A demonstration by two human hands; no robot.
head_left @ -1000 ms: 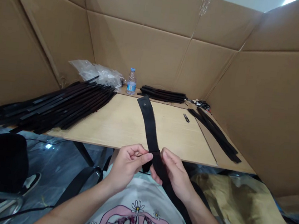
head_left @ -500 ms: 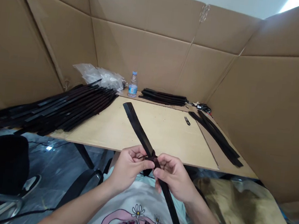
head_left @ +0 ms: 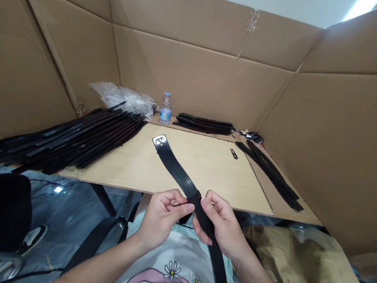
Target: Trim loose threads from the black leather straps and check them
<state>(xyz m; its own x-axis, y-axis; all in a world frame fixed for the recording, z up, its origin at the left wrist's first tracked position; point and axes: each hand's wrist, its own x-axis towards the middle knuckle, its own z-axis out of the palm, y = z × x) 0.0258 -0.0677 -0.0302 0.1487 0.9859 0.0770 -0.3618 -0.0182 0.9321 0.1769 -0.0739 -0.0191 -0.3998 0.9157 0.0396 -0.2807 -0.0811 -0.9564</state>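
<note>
A long, flat black strip point(head_left: 179, 174) slants across in front of my body. Its far end is shiny with small holes and rises over the table, while the near part runs down past my shirt. My right hand point(head_left: 222, 222) is closed around the strip's middle, thumb on top and fingers underneath. At the strip's left edge, my left hand point(head_left: 166, 216) pinches with thumb and fingertips. A duller, darker section begins between the two hands. Whether the left fingertips hold anything besides the strip's edge is hidden.
Many similar black strips point(head_left: 73, 139) are heaped on the table's left. Another stack point(head_left: 204, 124) lies at the back beside a water bottle point(head_left: 166, 109) and clear plastic bags point(head_left: 122, 96). Small snips point(head_left: 234, 154) and more black strips point(head_left: 269, 173) are on the right. Cardboard walls point(head_left: 171, 57) surround the table.
The strip has been turned so its broad, shiny face with the holes shows. My right hand has moved to a wider hold around it; the left stays at its edge.
</note>
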